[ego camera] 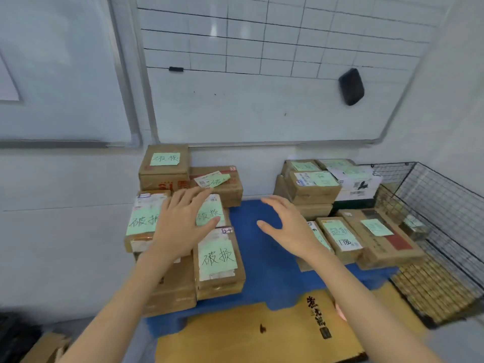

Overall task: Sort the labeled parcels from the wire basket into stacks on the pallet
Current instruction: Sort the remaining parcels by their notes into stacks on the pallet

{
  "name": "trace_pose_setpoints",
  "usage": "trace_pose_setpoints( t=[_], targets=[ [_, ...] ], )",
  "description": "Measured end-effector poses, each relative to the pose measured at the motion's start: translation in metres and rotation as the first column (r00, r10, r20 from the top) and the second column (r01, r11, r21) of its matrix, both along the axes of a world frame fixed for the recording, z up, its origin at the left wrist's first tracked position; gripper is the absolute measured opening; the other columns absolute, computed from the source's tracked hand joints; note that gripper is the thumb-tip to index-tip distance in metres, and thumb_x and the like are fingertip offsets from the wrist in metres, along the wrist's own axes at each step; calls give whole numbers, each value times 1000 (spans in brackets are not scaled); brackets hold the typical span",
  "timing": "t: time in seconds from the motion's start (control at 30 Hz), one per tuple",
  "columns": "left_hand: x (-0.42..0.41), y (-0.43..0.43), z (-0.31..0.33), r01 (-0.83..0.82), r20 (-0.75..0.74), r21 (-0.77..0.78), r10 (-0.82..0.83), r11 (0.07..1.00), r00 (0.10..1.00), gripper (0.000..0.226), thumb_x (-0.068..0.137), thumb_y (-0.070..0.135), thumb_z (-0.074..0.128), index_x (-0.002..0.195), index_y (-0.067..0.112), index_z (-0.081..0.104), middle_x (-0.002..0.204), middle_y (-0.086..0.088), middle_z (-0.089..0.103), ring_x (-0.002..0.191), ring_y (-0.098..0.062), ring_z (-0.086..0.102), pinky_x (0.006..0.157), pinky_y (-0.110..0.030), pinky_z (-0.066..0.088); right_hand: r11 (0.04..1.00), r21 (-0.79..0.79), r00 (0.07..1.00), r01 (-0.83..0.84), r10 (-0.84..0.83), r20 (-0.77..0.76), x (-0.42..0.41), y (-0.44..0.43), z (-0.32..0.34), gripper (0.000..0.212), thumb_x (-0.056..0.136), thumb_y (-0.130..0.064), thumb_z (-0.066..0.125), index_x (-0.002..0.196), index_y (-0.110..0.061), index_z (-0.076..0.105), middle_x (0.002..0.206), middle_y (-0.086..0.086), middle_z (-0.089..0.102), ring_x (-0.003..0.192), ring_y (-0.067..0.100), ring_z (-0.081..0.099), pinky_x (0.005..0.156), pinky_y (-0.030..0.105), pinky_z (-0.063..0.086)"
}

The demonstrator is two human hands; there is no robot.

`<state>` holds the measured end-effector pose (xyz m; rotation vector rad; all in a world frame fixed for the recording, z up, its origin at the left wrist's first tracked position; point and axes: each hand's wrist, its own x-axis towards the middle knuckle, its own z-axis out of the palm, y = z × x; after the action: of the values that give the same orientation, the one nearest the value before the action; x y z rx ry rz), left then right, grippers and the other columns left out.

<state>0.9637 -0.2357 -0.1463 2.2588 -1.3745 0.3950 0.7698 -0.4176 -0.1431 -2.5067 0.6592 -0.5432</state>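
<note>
Brown cardboard parcels with green handwritten labels stand in stacks on a blue pallet (264,260). The left stack (218,260) holds several parcels, and my left hand (183,224) hovers over it with straight, spread fingers, holding nothing. My right hand (288,226) is open above the bare middle of the pallet, thumb out. More labeled parcels (340,237) lie on the pallet's right side, with a taller pile (311,187) behind them. The wire basket (440,205) stands at the far right; a small parcel (413,226) shows inside it.
A whiteboard (262,74) with a drawn grid and a black eraser (351,86) hangs on the wall behind. A large yellow-brown flat box (262,334) lies at the pallet's near edge. A woven mat (434,289) lines the basket floor.
</note>
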Motion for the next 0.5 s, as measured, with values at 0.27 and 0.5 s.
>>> trace_pose_setpoints(
  t=[0.27,0.5],
  targets=[
    [-138,-112,-1,133,37,107,-138,985,990,74,84,70,26,142,30,49,146,1,49,129,-25,47,101,-44,38,970,-111,972,215,-223,-66,-162,-64,12,64,96,-47,56,153,-36,30,162,-8,22,148,13,20,118,41,27],
    [-286,-201,4,316,-17,81,-316,945,949,75,80,70,30,142,33,48,151,4,44,133,-25,43,102,-43,35,920,-153,922,360,-376,-92,-321,-115,23,66,96,-52,54,154,-32,29,162,-4,23,149,17,19,119,43,25]
  ],
)
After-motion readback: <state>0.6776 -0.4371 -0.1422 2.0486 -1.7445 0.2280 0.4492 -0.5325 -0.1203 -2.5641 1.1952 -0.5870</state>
